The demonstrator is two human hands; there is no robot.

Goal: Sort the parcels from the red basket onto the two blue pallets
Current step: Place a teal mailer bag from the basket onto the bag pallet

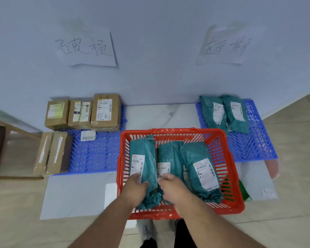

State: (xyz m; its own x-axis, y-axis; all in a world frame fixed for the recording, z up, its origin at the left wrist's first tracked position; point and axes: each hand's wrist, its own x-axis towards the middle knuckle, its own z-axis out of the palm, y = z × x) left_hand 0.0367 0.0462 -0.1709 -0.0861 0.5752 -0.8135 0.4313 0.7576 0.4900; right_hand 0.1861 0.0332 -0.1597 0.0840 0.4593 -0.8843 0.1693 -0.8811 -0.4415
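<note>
Low in the frame's centre, the left hand (136, 185) grips the leftmost green parcel (143, 163) in the red basket (229, 176); the right hand (170, 187), fingers curled, grips the middle parcel (168, 154); blue pallets (97, 153) flank the basket.

A makeshift parcel-sorting corner of a courier depot or storeroom was set up on a tiled floor (293, 194) against a bare pale wall (156, 77), where two handwritten paper signs (86, 49) marked categories above two blue plastic pallets (97, 154); labelled cardboard boxes (105, 111), teal mailer bags (224, 111) and a red basket (229, 169) of barcoded parcels pointed to shipping work
</note>
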